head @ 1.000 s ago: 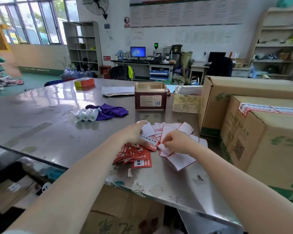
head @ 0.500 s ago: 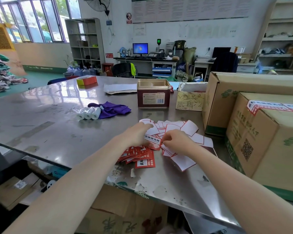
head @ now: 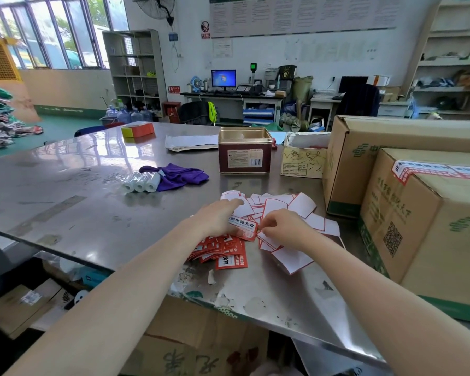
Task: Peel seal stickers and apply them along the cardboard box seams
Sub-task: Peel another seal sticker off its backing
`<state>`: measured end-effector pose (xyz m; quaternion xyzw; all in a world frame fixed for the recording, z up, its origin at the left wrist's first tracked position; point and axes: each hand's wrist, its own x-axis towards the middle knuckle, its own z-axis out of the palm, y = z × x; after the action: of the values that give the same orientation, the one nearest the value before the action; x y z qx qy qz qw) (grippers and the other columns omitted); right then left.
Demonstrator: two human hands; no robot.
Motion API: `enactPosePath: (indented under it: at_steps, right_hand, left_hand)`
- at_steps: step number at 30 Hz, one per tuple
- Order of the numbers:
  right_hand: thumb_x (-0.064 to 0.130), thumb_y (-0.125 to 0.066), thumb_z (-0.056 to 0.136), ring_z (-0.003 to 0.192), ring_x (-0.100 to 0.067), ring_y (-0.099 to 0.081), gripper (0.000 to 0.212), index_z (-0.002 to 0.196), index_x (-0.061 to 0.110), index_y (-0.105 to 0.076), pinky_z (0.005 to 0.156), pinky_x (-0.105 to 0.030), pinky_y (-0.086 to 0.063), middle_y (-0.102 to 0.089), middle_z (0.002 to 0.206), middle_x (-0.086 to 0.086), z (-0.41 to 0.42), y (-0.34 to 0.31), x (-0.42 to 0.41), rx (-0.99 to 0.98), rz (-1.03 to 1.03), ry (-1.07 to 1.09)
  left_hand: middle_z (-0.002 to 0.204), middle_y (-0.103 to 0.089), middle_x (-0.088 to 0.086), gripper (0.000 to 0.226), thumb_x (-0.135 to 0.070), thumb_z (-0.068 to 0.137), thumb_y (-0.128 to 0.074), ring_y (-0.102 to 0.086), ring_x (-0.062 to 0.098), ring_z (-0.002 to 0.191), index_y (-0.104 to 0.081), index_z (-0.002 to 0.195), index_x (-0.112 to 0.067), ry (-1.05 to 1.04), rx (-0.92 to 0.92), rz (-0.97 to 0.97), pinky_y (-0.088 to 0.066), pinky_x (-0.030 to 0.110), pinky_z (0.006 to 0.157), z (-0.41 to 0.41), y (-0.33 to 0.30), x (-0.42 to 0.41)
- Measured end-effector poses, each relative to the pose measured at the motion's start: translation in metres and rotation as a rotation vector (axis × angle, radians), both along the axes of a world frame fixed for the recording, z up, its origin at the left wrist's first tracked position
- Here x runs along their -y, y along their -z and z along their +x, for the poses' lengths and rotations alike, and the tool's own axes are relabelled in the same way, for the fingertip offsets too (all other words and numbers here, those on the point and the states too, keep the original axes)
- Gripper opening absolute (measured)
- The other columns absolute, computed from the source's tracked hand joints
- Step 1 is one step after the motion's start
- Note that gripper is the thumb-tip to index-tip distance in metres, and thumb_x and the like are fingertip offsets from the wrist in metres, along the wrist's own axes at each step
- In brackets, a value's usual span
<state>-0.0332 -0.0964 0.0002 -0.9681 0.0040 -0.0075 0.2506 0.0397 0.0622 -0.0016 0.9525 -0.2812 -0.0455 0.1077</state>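
A red and white seal sticker (head: 243,227) is held over the steel table (head: 65,207). My left hand (head: 217,218) holds its left end, and my right hand (head: 281,226) pinches its right edge. Under my hands lies a stack of red seal stickers (head: 223,252). Behind and to the right spreads a pile of several white backing sheets (head: 291,207) with red borders. A cardboard box (head: 423,226) stands at the right, with seal stickers (head: 429,169) stuck along its top seam.
A second, larger cardboard box (head: 364,147) stands behind the first. A brown tin (head: 244,151), a small open carton (head: 303,158), a purple cloth (head: 178,176), three white paper rolls (head: 140,183) and papers (head: 190,142) lie farther back.
Both hands stay on the sticker above the pile, with only slight finger movement. The camera has tilted slightly.
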Motion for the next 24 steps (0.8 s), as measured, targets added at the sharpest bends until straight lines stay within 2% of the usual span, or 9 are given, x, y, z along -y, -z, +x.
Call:
enactPosePath:
  at_steps: [5,10,14,17,22,24]
  right_hand:
    - [0.012,-0.048,0.091,0.090,-0.013,-0.056,0.027,0.111,0.012,-0.067,0.080,-0.026,-0.049,-0.065,0.116,-0.004,0.000,0.000,0.001,-0.006,-0.004,0.006]
    - [0.012,-0.049,0.091,0.098,-0.018,-0.059,0.026,0.110,0.011,-0.067,0.083,-0.027,-0.049,-0.065,0.116,-0.005,0.000,0.001,0.000,0.011,-0.015,0.004]
    - [0.016,-0.056,0.090,0.100,-0.020,-0.059,0.024,0.111,0.009,-0.064,0.081,-0.026,-0.048,-0.064,0.116,-0.008,0.003,0.003,-0.005,0.026,-0.029,-0.007]
    - [0.020,-0.060,0.088,0.109,-0.022,-0.055,0.036,0.122,0.009,-0.058,0.086,-0.027,-0.045,-0.059,0.125,-0.008,0.008,0.003,-0.012,0.024,-0.057,-0.024]
    - [0.032,-0.064,0.086,0.107,-0.021,-0.054,0.049,0.128,0.011,-0.050,0.071,-0.021,-0.038,-0.057,0.126,-0.007,0.022,0.005,-0.021,-0.037,-0.085,-0.049]
    - [0.035,-0.064,0.085,0.107,-0.020,-0.054,0.051,0.129,0.011,-0.049,0.072,-0.021,-0.039,-0.057,0.126,-0.007,0.026,0.005,-0.025,-0.065,-0.090,-0.053]
  left_hand:
    - [0.147,-0.040,0.005,0.078,-0.039,0.082,-0.067,-0.041,0.025,0.131,-0.024,0.145,-0.026,-0.010,0.012,0.039,-0.036,0.040,0.105,-0.001,-0.001,0.001]
    - [0.140,-0.047,0.006,0.075,-0.044,0.081,-0.067,-0.045,0.026,0.126,-0.030,0.143,-0.025,-0.002,0.083,0.073,-0.037,0.041,0.103,-0.001,-0.003,0.002]
    - [0.144,-0.042,0.007,0.078,-0.048,0.078,-0.068,-0.041,0.027,0.129,-0.030,0.142,-0.025,-0.046,0.063,0.082,-0.035,0.042,0.104,0.001,0.000,0.001]
    - [0.146,-0.041,0.007,0.079,-0.040,0.079,-0.071,-0.042,0.026,0.130,-0.030,0.144,-0.020,-0.059,-0.014,0.031,-0.036,0.037,0.103,0.003,-0.003,-0.001]
    - [0.140,-0.047,0.006,0.074,-0.031,0.079,-0.072,-0.048,0.023,0.124,-0.034,0.142,-0.018,-0.073,-0.092,-0.039,-0.038,0.032,0.101,0.006,-0.008,-0.007]
    - [0.141,-0.046,0.006,0.074,-0.030,0.080,-0.072,-0.047,0.023,0.125,-0.034,0.142,-0.017,-0.071,-0.100,-0.042,-0.038,0.033,0.102,0.007,-0.010,-0.009]
